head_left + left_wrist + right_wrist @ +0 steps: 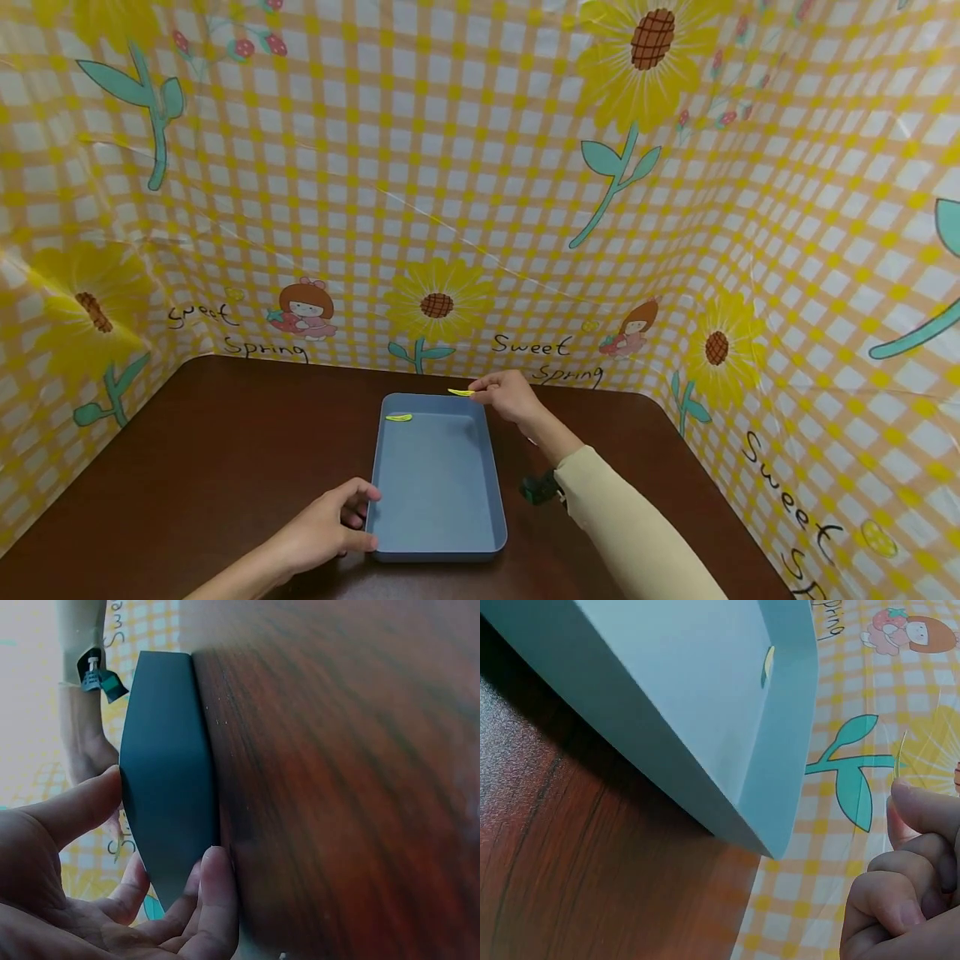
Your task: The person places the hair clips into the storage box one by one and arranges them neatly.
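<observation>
A shallow blue-grey rectangular tray [435, 483] lies on the dark brown table. My left hand [326, 525] holds its near left side; in the left wrist view the thumb is at the rim and the fingertips [217, 874] are low on the outer wall. Above the tray's far right corner, my right hand [513, 396] pinches a thin, flat, curved yellow piece [459, 392] between thumb and index finger. Edge-on in the right wrist view, that piece [899, 754] is a narrow sliver. A similar yellow piece [399, 417] rests inside the tray at its far left.
The brown wooden table [247, 442] spreads on both sides of the tray. A yellow checked cloth [465, 183] with sunflowers hangs behind and along the sides. A small dark device [538, 489] shows beside the right sleeve [630, 517].
</observation>
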The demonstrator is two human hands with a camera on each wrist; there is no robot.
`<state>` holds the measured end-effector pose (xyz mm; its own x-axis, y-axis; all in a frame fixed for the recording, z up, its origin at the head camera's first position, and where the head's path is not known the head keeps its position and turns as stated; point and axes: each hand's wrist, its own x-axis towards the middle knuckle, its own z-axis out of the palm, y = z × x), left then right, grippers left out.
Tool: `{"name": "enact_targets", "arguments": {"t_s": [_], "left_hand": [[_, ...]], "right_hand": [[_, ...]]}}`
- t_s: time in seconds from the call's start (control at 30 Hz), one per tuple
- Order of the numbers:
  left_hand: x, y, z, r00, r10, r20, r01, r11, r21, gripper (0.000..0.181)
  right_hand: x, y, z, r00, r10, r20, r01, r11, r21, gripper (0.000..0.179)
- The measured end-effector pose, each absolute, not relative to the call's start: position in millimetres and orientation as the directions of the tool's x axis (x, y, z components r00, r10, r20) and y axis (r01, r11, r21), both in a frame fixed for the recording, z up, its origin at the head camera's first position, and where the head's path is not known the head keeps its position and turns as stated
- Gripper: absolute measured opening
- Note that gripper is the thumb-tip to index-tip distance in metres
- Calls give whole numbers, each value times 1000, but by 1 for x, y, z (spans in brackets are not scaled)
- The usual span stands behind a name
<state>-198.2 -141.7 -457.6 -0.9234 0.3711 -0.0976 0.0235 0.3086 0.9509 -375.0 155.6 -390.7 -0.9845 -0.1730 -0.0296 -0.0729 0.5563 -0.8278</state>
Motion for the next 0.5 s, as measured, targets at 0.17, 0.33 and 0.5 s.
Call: {"name": "enact_targets", "arguments": {"t_s": [0.17, 0.33, 0.5], "left_hand": [[-196, -143, -457, -927, 363, -99, 24, 319, 948, 50], [-194, -142, -458, -924, 368, -101, 21, 314, 949, 49], [-195, -142, -459, -925, 369, -91, 33, 316, 948, 50]], "right_hand": [[-376, 146, -391, -982, -190, -24, -82, 532, -843, 14], [-379, 138, -394, -979, -202, -40, -68, 502, -862, 16], [-380, 123, -396, -977, -212, -30, -88, 524, -847, 17]]}}
